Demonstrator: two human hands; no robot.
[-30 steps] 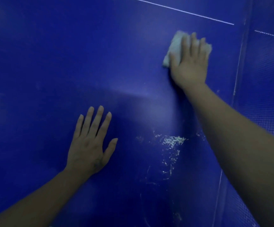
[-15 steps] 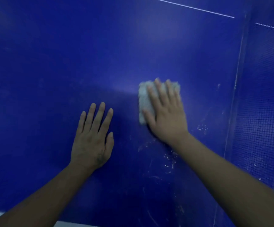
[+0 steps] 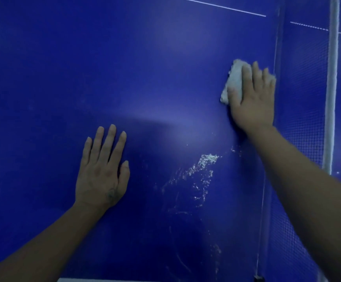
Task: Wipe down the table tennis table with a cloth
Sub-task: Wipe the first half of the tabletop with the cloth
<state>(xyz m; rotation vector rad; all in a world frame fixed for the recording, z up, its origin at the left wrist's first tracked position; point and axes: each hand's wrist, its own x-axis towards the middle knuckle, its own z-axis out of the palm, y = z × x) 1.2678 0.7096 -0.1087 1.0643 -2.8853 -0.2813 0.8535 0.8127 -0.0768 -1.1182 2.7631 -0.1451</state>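
A person is leaning over a dark blue table tennis table (image 3: 124, 68), seen from above. At two o'clock in the view, the right hand (image 3: 253, 98) is pressing a crumpled white cloth (image 3: 233, 82) onto the surface. Its fingers are lying straight across the cloth, just beside the blue mesh net (image 3: 304, 119) running along the three o'clock side. At seven o'clock, the left hand (image 3: 102, 171) is resting palm-down on the table, fingers straight, holding nothing. A patch of white powdery residue (image 3: 204, 165) is sitting at five o'clock from centre, well apart from the cloth; it is possibly chalk or dried dirt, the blur hiding which. Doing this stroke well is likely calling for even, flat-palmed pressure and overlapping passes drawn toward six o'clock through the residue, lifting it rather than smearing it.
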